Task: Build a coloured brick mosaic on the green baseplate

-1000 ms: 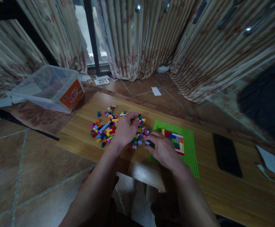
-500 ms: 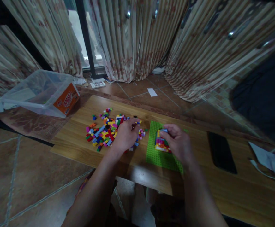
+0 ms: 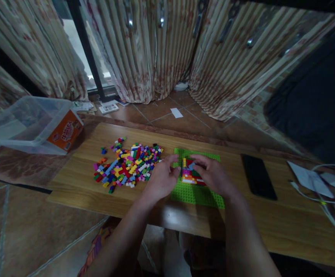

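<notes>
My left hand [image 3: 163, 179] rests with loosely curled fingers on the left edge of the green baseplate [image 3: 196, 192], holding nothing I can see, while my right hand [image 3: 213, 175] pinches down on the brick patch [image 3: 188, 176] between them. That patch is a low multicoloured block of red, yellow and orange rows. Loose bricks [image 3: 127, 165] lie left on the wooden table [image 3: 271, 219], a black phone [image 3: 258, 177] right, curtains [image 3: 161, 50] beyond.

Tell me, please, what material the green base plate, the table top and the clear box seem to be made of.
Green base plate: probably plastic, evenly bright with a studded surface.
Table top: wood or wood-look laminate, with grain lines and a light sheen.
Clear box: see-through plastic, slightly cloudy; the orange label looks printed.
</notes>
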Demonstrator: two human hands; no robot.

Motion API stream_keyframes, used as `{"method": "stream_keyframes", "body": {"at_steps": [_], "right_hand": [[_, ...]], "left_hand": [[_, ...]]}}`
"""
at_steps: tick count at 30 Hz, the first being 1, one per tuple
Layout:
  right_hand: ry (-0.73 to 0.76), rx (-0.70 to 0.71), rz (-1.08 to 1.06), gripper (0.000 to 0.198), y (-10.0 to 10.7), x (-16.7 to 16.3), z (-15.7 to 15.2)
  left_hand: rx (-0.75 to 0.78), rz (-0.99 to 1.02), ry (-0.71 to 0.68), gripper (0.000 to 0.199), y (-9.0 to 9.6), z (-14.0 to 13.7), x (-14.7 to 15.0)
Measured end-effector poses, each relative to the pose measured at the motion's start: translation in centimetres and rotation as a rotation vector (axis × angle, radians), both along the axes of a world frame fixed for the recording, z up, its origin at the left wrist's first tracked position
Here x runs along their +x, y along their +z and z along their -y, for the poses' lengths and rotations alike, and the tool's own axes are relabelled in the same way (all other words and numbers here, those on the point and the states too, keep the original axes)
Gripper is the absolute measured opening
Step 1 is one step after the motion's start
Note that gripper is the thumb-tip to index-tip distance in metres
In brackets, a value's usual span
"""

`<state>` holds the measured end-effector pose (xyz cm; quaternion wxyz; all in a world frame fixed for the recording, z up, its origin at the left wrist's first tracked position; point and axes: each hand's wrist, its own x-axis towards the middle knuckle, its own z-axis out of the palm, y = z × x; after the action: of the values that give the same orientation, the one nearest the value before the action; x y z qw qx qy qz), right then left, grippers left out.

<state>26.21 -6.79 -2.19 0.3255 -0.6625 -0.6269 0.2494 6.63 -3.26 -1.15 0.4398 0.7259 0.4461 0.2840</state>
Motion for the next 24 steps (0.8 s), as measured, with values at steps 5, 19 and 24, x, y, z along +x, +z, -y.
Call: {"method": "stream_keyframes", "body": {"at_steps": [5, 19, 24], "right_hand": [[-0.042, -0.006, -0.056, 0.039, -0.4, -0.5, -0.6], [0.061, 0.028, 0.079, 0.026, 0.0, -0.3, -0.3], [0.033, 0.040, 0.121, 0.017, -0.1, -0.5, -0.7]], "left_hand": [[-0.021, -0.032, -0.001, 0.048, -0.1, 0.4, 0.9], [-0.052, -0.022, -0.030, 0.054, -0.6, 0.6, 1.3], [-0.052, -0.007, -0.038, 0.052, -0.7, 0.7, 1.4]]}}
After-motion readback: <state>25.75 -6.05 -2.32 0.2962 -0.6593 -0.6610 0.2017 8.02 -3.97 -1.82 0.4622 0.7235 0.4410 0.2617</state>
